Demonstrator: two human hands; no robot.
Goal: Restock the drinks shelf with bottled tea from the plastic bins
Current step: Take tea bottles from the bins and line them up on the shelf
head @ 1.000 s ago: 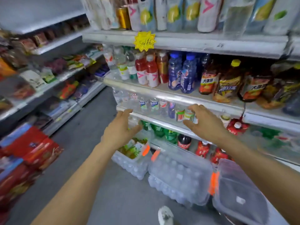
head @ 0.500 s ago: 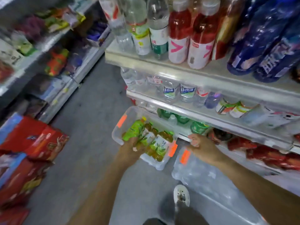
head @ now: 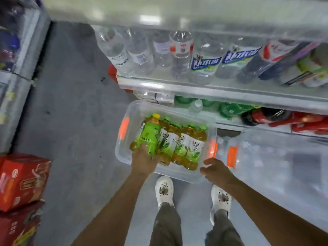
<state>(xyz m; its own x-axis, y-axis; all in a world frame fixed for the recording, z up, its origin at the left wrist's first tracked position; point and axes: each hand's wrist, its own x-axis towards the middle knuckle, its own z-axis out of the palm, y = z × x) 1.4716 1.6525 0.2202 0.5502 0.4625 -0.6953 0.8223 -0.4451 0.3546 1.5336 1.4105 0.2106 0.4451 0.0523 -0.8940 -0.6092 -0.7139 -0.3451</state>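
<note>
Left hand (head: 144,159) in bin (head: 124,148), fingers wrapped round base of green bottle (head: 149,137); bottle leans on tea row (head: 182,146), long axis running away from hand, cap toward shelf (head: 213,90). Right hand (head: 215,168) at bin's near right corner, fingers loosely curled, empty. Lift goes up and forward.

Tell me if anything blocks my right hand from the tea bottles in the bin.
Nothing visible does. The right hand hovers at the open bin's near rim, beside the tea bottles.
</note>
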